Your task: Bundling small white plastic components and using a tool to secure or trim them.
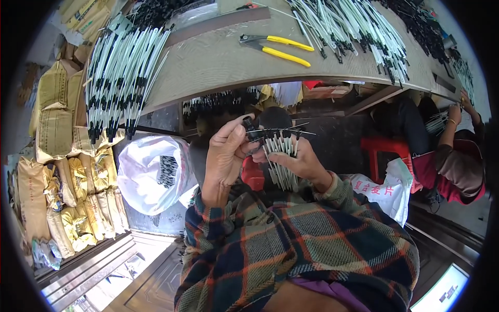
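Observation:
My right hand [307, 165] is closed around a bundle of thin white sticks with black ends [283, 174], held in front of my chest. Its thumb lies across the sticks, and the black ends point away from me. My left hand [224, 151] pinches a short black cylindrical piece [248, 124] between thumb and fingers, right beside the bundle's top. A few thin dark rods or strands cross over the black ends; whether they join the piece to the bundle I cannot make out. The left hand's lower fingers are partly hidden.
On the table [208, 62] lie yellow-handled pliers [278, 47], a left pile of white sticks [125, 73] and a right pile [353, 31]. A white plastic bag [150, 182] stands at left near wrapped packages [54, 114]. Another person [457, 161] sits at right beside a red stool [384, 148].

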Available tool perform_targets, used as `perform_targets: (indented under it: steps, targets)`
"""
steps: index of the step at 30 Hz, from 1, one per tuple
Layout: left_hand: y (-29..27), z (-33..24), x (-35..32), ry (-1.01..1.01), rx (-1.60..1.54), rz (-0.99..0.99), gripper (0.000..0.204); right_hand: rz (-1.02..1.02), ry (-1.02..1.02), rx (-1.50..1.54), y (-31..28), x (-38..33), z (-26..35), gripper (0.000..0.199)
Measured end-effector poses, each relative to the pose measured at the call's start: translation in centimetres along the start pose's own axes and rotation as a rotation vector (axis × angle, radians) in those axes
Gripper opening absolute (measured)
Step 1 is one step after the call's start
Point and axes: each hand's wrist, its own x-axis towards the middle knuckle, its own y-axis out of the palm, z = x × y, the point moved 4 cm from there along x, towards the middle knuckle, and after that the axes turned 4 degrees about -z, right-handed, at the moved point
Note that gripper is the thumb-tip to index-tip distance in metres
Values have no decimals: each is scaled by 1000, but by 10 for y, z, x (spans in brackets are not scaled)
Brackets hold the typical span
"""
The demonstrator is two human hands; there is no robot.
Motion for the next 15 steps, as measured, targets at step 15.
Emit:
perform_targets:
  steps: [15]
  targets:
    - [19, 7, -13, 362, 255, -107, 42, -151, -62, -38, -4, 1, 6, 20]
